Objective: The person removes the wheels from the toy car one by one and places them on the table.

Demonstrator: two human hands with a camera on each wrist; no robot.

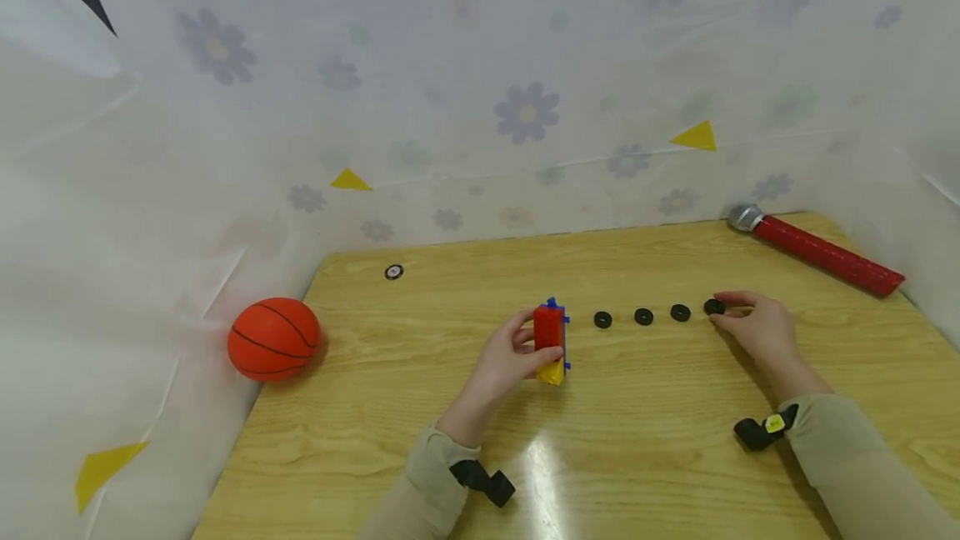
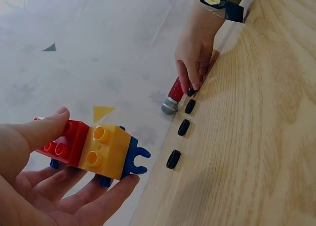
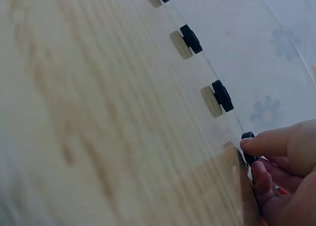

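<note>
My left hand (image 1: 504, 359) grips a toy block car (image 1: 548, 336) above the table, thumb on one side and fingers on the other. In the left wrist view the car shows a red block (image 2: 74, 139), a yellow block (image 2: 106, 149) with round studs, and a blue base (image 2: 134, 159) with a hook-shaped end. My right hand (image 1: 761, 329) pinches a small black wheel (image 1: 714, 307) at the right end of a row, between thumb and fingertips. Three more black wheels lie flat to its left, the nearest being a wheel (image 1: 680, 312) beside that hand.
An orange basketball (image 1: 273, 340) sits at the table's left edge. A small round black-and-white disc (image 1: 393, 272) lies at the back left. At the back right rests a red microphone (image 1: 817, 252) with a silver head. A flowered white sheet (image 1: 450, 107) hangs behind the wooden table (image 1: 637, 457).
</note>
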